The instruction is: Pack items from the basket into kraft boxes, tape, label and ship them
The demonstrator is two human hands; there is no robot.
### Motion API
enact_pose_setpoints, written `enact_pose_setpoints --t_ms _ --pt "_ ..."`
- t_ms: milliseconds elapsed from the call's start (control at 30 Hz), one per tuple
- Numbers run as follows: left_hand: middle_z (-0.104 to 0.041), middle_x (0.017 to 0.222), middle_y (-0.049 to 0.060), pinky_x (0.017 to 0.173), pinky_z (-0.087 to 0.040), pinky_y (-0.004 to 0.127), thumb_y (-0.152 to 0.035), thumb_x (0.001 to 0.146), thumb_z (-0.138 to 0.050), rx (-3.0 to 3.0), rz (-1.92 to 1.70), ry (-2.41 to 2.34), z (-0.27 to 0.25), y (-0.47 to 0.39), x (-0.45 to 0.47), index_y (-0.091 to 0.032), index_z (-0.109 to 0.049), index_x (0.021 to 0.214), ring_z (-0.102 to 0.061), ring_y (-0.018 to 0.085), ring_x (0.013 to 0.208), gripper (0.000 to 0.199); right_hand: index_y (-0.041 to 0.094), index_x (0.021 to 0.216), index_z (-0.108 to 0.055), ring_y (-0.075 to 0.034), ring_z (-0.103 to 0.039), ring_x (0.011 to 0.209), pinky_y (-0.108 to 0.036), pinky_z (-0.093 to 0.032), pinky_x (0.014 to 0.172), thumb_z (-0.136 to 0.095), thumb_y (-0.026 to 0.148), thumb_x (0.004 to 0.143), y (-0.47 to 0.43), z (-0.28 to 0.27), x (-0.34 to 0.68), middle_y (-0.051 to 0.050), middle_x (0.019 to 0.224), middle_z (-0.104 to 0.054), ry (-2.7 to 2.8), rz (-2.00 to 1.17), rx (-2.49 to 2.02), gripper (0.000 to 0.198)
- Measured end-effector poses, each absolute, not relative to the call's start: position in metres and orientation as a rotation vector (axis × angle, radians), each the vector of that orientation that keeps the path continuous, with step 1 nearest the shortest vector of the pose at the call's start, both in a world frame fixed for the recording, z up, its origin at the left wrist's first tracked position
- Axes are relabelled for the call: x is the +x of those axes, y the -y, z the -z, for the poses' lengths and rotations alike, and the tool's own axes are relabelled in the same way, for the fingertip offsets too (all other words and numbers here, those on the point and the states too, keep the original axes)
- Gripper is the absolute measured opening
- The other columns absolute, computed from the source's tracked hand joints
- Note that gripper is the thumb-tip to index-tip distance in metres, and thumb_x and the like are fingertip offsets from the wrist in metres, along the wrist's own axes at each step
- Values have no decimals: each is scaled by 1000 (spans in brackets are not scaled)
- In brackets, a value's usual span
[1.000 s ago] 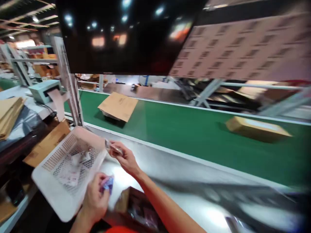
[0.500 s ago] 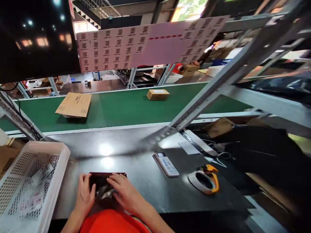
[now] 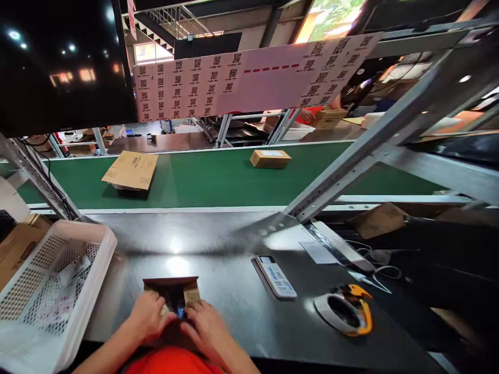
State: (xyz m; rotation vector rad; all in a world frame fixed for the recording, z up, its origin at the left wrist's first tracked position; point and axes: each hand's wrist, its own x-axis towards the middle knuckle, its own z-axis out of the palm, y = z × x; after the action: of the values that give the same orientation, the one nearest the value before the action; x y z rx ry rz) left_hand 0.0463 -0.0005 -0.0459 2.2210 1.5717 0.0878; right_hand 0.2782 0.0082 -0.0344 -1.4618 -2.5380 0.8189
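Note:
A small cardboard box (image 3: 170, 282) stands at the table's near edge, its rear flap raised and its dark inside showing. My left hand (image 3: 150, 314) is closed round the left side of this box, fingers curled over the edge. On the opposite side my right hand (image 3: 205, 322) grips the box wall, its thumb near the front. Something shiny and dark lies inside between the hands, too hidden to name. The near side of the box is covered by my hands and red clothing.
On the left stands a white mesh basket (image 3: 105, 244) holding small bagged items. To the right lie a white handheld device (image 3: 276, 278) and a yellow tape dispenser (image 3: 362, 314). Beyond the table, a green conveyor belt (image 3: 206, 179) carries a flat carton (image 3: 132, 169) and a small box (image 3: 270, 159).
Both hands have come nearer to me along the box sides, and more of the box's rear flap and inside shows. The camera view has shifted slightly.

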Motion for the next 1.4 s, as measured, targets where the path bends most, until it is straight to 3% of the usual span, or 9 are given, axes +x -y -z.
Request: enact_pose_setpoints --t_ms 200,400,633,767,1000,1100,1167,1300,1400 --pt "-31 172 20 127 -26 70 -52 101 -55 2510 -299 -1728 72 -22 39 -18 -34 165 -28 43 159 76 14 147 -54 -40 -60 127 -58 -52 107 -57 43 96 -31 88 283 -23 137 -63 2125 -501 -1529 59" --pt "-34 171 13 125 -37 63 -32 106 -45 2600 -237 -1699 111 19 26 -21 -19 170 -33 34 159 70 23 159 -44 -40 -33 157 -68 -33 123 -53 41 100 -36 120 280 -18 167 -43 2312 -361 -1283 62" --pt "-38 171 8 124 -40 57 -30 104 -49 2646 -371 -1674 120 25 8 -27 -36 165 -34 37 158 63 18 167 -27 -44 -15 162 -72 -13 129 -71 69 84 -27 75 288 -20 174 -21 2648 -862 -1225 107" --pt "-34 172 7 128 -32 62 -39 104 -50 2605 -263 -1700 112 22 10 -28 -41 163 -27 39 161 61 17 169 -20 -44 -2 163 -72 -2 129 -78 62 81 -26 70 286 -21 176 -10 2644 -866 -1223 114" --pt "-42 169 6 119 -46 56 -46 95 -61 2791 -266 -1590 97 30 9 -36 -20 169 -36 39 157 86 21 166 -31 -31 -22 162 -61 -10 133 -66 54 95 -43 66 326 -15 171 -36 2574 -1080 -791 86" --pt "-54 161 8 115 -50 47 -55 89 -67 2948 -422 -1470 96 21 2 -30 -24 169 -47 36 150 94 23 152 -53 -29 -39 156 -56 -25 131 -68 45 91 -58 73 405 -13 160 -54 2187 -848 -1423 66" --pt "-59 157 9 120 -44 43 -59 86 -71 3001 -483 -1397 96 16 -2 -26 -30 168 -51 36 146 97 20 139 -63 -28 -48 149 -49 -33 128 -68 37 86 -69 75 477 -14 151 -63 1619 -531 -2049 56" --pt "-57 158 11 133 -20 42 -60 86 -73 3018 -446 -1310 93 14 -7 -21 -37 165 -46 36 150 95 -3 147 -45 -47 -45 145 -67 -39 114 -61 38 91 -87 75 608 -40 151 -47 900 -233 -2586 70" --pt "-57 159 9 136 -8 52 -60 90 -69 3012 -420 -1336 92 16 -9 -26 -41 163 -31 38 159 86 9 135 -57 -36 -65 121 -56 -53 100 -68 42 93 -91 76 652 -24 132 -65 740 -303 -2720 55"
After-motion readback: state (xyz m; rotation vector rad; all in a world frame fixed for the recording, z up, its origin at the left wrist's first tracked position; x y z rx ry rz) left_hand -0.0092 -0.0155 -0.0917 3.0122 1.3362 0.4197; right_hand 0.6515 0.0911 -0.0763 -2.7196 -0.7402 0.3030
